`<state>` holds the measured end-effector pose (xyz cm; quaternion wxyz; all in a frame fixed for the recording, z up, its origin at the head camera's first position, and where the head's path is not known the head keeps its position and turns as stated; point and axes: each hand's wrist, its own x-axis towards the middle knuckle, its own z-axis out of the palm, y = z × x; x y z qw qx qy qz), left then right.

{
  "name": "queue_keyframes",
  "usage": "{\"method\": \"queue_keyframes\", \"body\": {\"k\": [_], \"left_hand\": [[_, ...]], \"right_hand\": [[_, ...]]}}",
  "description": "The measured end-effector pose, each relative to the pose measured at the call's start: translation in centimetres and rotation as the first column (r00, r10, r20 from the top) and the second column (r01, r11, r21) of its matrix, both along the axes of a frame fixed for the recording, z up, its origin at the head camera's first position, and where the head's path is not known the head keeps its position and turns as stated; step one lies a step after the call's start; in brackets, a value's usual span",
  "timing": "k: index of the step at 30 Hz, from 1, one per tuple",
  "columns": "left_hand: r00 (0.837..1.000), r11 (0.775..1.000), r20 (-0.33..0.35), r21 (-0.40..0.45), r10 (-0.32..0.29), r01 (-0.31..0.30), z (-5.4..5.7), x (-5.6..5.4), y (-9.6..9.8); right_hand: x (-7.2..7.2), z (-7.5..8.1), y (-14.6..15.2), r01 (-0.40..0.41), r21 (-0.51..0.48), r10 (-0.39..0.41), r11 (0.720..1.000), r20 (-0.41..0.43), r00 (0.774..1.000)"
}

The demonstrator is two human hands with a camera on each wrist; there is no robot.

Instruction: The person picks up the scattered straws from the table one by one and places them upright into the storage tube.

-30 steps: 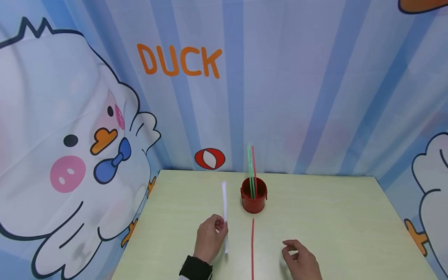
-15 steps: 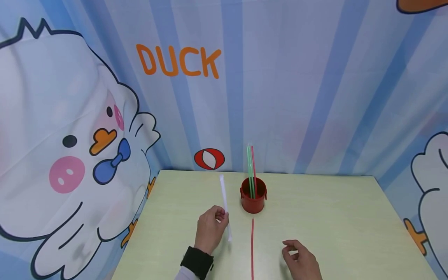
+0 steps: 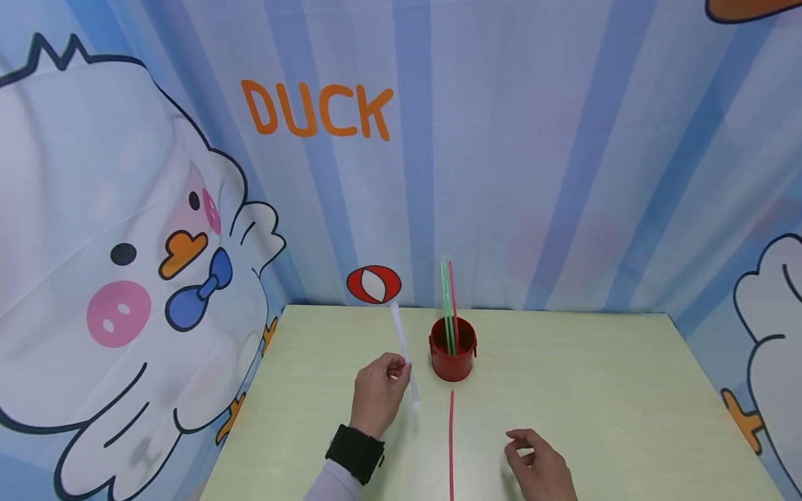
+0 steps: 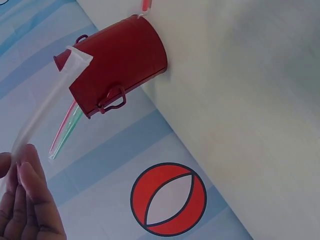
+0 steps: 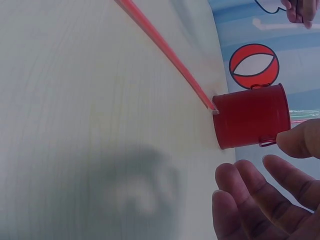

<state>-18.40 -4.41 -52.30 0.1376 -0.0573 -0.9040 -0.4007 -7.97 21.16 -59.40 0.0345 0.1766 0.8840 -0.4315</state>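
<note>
My left hand (image 3: 378, 393) pinches a white wrapped straw (image 3: 399, 330) between thumb and fingertips, raised above the table left of a small red bucket (image 3: 452, 367). In the left wrist view, the flat translucent end of the white straw (image 4: 77, 62) overlaps the bucket (image 4: 125, 57). Green and red straws (image 3: 448, 292) stand in the bucket. A red straw (image 3: 451, 445) lies lengthwise on the table in front of it. Right of that straw, my right hand (image 3: 540, 467) hovers with loosely curled fingers and holds nothing; its shadow falls on the table in the right wrist view.
The pale table (image 3: 601, 390) ends at a blue striped curtain (image 3: 501, 153) printed with ducks and the word DUCK. Small handles (image 4: 114, 97) stick out from the bucket's sides.
My left hand has moved forward and slightly right, carrying the white straw, whose far end now reaches the table's back edge in the head view. My right hand has stayed put.
</note>
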Motion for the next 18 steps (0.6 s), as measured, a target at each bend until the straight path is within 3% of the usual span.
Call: {"method": "queue_keyframes", "body": {"k": [18], "left_hand": [[0.999,0.999,-0.027,0.023,-0.042,0.042,2.4,-1.4,1.1]], "right_hand": [[0.0,0.0,0.3,-0.001,-0.005,0.001,1.0,0.004,1.0]]}}
